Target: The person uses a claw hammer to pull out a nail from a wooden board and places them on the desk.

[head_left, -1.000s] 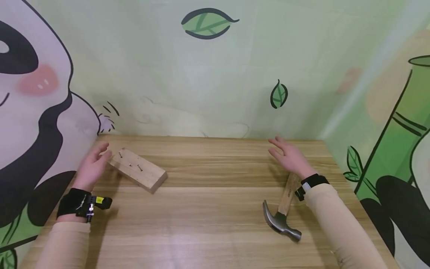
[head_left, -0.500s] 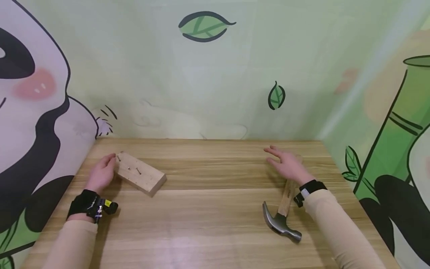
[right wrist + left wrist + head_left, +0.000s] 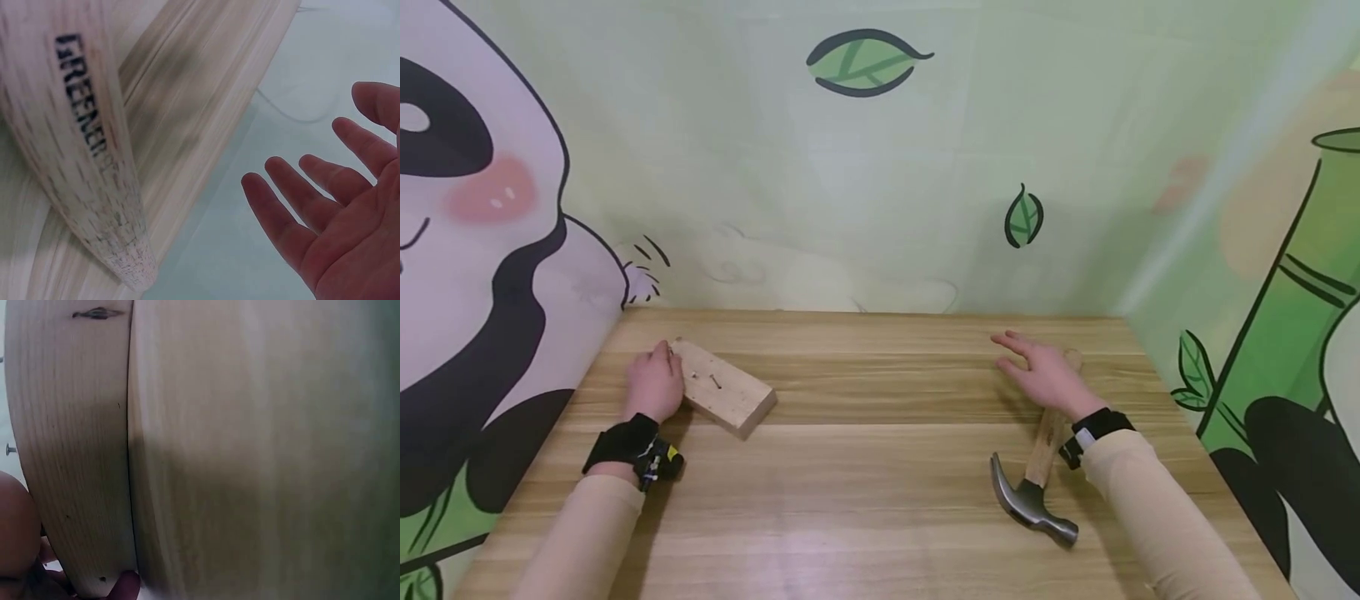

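A rectangular wooden block point(image 3: 730, 392) lies at an angle on the left part of the table, with nails standing in its upper face. My left hand point(image 3: 657, 382) grips its left end, covering the nail there. In the left wrist view the side of the block point(image 3: 75, 444) fills the left, with a fingertip point(image 3: 127, 585) at its lower edge and a nail point(image 3: 10, 449) showing beyond. At the right, a claw hammer point(image 3: 1033, 504) lies head toward me. Above its wooden handle point(image 3: 81, 137) my right hand point(image 3: 1043, 373) hovers, fingers spread and holding nothing.
The wood-grain table point(image 3: 850, 500) runs back to a green cloth backdrop point(image 3: 850, 192) printed with leaves and pandas. More printed cloth point(image 3: 1262, 250) rises along the right side. A camera strap point(image 3: 628, 446) circles the left wrist, another point(image 3: 1097, 425) the right.
My left hand has moved right from beside the block onto its left end and closed on it. The right hand has dropped slightly over the hammer handle, still spread.
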